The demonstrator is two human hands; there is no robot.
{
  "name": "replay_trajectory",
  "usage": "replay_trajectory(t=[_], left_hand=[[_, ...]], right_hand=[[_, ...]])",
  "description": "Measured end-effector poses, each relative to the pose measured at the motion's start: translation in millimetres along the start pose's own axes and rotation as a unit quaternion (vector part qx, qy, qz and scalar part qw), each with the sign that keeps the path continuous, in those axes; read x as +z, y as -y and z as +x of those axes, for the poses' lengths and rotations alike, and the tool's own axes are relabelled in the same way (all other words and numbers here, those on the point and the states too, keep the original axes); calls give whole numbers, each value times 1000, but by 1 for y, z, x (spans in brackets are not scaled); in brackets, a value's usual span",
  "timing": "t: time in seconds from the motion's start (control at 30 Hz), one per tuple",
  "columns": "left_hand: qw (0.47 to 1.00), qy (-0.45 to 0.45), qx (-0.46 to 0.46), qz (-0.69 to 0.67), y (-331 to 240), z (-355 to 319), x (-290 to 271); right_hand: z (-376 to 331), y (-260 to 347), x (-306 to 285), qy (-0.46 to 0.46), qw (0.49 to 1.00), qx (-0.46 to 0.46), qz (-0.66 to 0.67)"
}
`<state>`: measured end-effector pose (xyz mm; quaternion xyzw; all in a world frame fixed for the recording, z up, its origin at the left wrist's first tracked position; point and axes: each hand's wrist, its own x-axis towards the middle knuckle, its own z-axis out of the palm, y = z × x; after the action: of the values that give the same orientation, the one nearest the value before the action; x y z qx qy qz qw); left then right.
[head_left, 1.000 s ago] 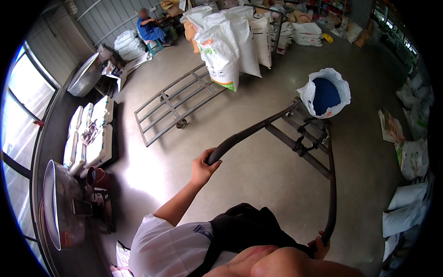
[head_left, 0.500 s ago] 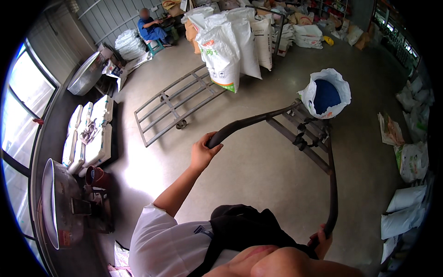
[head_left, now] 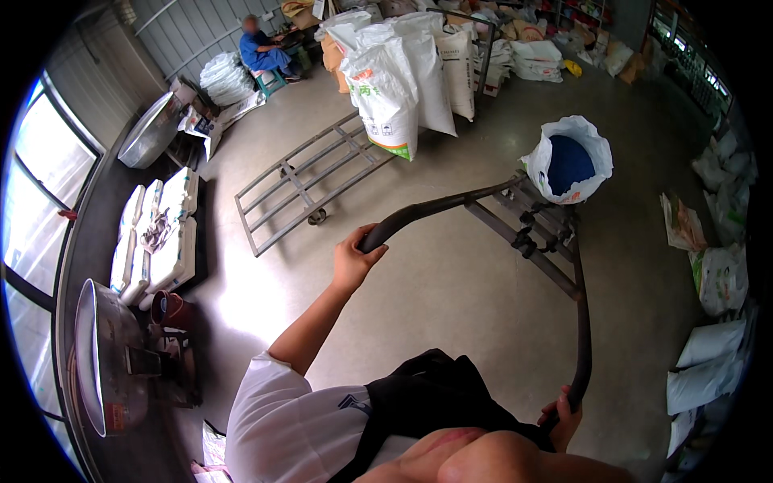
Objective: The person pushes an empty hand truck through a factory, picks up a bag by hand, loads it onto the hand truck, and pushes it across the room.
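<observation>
My left hand [head_left: 354, 262] is wrapped round the left grip of a dark metal hand truck [head_left: 451, 203]. Lower down on the right, my right hand [head_left: 565, 417] closes round the other handle end. The frame runs away from me, its two bars joined by crosspieces with black clamps or wheel parts [head_left: 527, 241] on them. Beyond the frame's far end stands an open white sack [head_left: 600, 153], its top rolled wide, with deep blue material [head_left: 570, 167] inside. The sack's base is hidden.
A flat grey trolley [head_left: 278, 205] stands ahead, full white sacks [head_left: 385, 105] at its far end. Along the left are large metal pans [head_left: 97, 354], a red bucket [head_left: 171, 309] and white slabs [head_left: 169, 249]. Bags [head_left: 708, 378] line the right. A seated person [head_left: 262, 52] works far back.
Hardly anything differs. The hand truck handle and my left hand have shifted very slightly, and the view has tilted a little. Both hands keep their hold.
</observation>
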<state>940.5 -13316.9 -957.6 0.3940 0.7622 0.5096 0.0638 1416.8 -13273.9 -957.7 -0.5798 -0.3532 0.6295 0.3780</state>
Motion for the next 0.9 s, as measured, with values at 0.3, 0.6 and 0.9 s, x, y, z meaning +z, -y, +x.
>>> replay_trajectory(t=[0.3,0.6,0.9], left_hand=[[1000,-1,-5,13,-5,-3,-3],[1000,3,-9,6,-8,-4,-4],[997,19,-63,-25,-22,5,-19]], right_hand=[[-2,-5,-1,4,1000,6,-11],[-4,-9,-10,20,1000,-5,3],[-25,27,16,-43,996,50,-67]])
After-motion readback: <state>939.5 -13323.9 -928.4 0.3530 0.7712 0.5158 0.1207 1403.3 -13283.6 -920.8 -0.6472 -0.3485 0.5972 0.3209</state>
